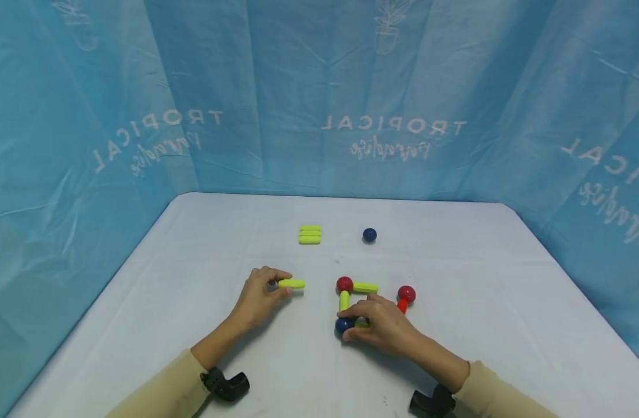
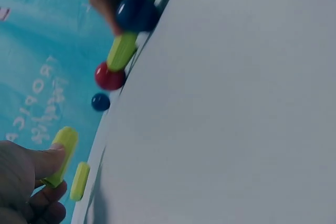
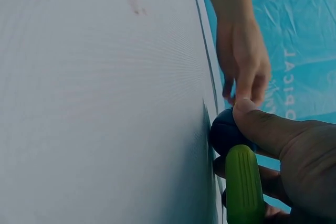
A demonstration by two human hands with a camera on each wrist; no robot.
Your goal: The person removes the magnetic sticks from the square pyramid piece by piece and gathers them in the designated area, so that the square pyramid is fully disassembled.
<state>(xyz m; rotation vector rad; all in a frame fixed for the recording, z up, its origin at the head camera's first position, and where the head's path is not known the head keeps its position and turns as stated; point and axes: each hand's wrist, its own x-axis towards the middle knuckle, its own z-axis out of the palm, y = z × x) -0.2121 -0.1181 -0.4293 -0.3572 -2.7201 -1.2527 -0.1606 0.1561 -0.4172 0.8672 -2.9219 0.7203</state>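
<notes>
My left hand (image 1: 259, 299) pinches a yellow-green rod (image 1: 292, 284) between thumb and fingers, left of a joined frame of rods and balls. In the left wrist view the held rod (image 2: 64, 153) points up past the thumb. At the frame's near left corner, my right hand (image 1: 384, 325) grips a dark blue ball (image 1: 342, 326). One yellow-green rod (image 1: 344, 301) links that ball to a red ball (image 1: 345, 284), from which another rod (image 1: 366, 287) extends right. A green rod (image 3: 243, 184) beside the blue ball lies partly under my right hand in the head view.
Farther back on the white table (image 1: 194, 244) lie several yellow-green rods (image 1: 310, 235) side by side and a loose dark blue ball (image 1: 369, 235). Past my right hand sits another red ball (image 1: 407, 294) with a red rod (image 1: 402, 306). Blue curtains (image 1: 298, 87) surround the table.
</notes>
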